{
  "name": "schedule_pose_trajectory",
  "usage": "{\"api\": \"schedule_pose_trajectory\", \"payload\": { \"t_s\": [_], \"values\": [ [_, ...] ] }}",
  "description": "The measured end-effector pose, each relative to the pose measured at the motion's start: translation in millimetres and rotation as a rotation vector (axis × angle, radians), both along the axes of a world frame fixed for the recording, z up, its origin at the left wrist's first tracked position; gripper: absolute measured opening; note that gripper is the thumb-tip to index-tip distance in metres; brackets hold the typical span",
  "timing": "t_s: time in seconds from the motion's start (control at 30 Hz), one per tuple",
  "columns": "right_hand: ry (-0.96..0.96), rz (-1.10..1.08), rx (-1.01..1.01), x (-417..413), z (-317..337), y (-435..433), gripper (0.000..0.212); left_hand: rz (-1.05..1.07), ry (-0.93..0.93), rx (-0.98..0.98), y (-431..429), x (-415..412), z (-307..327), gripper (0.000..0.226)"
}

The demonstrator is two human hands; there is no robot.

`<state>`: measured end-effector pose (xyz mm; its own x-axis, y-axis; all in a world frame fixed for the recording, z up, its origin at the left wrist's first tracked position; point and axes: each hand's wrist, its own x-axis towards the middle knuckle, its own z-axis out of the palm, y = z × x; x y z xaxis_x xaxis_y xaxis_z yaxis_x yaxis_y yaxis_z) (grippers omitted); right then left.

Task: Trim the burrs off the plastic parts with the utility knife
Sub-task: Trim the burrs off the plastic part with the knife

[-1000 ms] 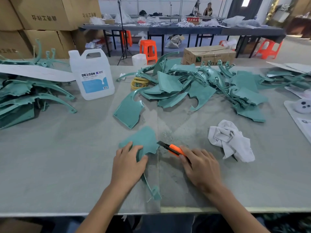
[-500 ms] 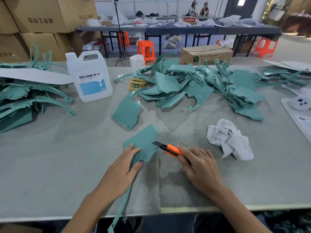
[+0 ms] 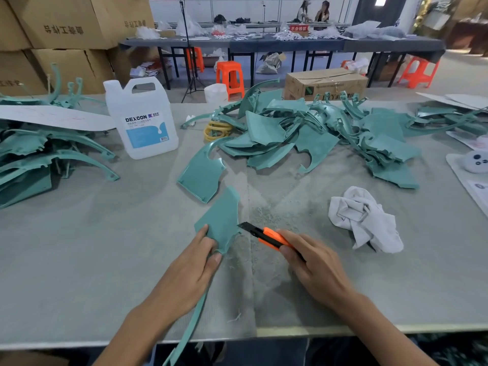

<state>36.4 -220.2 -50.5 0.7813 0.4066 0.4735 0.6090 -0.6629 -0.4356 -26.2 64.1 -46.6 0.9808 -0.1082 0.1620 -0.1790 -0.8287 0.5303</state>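
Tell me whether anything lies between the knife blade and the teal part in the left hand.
Nothing visible. The right hand holds the utility knife, blade tip at the right edge of the teal part, which the left hand grips.

Part (image 3: pixel 223 220): teal, flat panel with a long thin tail; panel points away, tail runs back toward the person. Knife (image 3: pixel 266 236): orange body, black tip touching part's right edge. Loose part (image 3: pixel 202 175) flat just behind. Centre pile (image 3: pixel 317 138), left pile (image 3: pixel 39 157): same teal.
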Motion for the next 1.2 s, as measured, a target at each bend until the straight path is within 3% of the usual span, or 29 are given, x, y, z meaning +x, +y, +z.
{"api": "schedule_pose_trajectory", "payload": {
  "t_s": [0.37, 0.53, 0.63, 0.73, 0.97, 1.13, 1.2],
  "values": [
    [0.088, 0.092, -0.068, 24, 2, 7, 0.037, -0.056, 0.015, 0.035, 3, 1, 2, 0.031],
    [0.056, -0.074, -0.108, 67, 17, 14, 0.027, -0.09, 0.051, 0.024, 3, 1, 6, 0.024],
    [0.103, -0.163, 0.006, 77, 22, 15, 0.02, -0.08, 0.077, 0.012, 4, 0, 3, 0.025],
    [0.086, -0.044, 0.05, 58, 22, 19, 0.024, -0.079, 0.066, -0.008, 5, 1, 1, 0.026],
    [0.014, 0.139, -0.121, 28, 20, 19, 0.033, -0.092, 0.016, -0.062, 9, 0, -2, 0.032],
    [0.017, 0.122, -0.194, 39, 15, 18, 0.042, -0.088, -0.001, -0.048, 8, -1, -1, 0.037],
    [0.028, 0.03, -0.153, 49, 17, 23, 0.034, -0.079, 0.024, -0.022, 7, -2, 1, 0.038]
  ]
}}
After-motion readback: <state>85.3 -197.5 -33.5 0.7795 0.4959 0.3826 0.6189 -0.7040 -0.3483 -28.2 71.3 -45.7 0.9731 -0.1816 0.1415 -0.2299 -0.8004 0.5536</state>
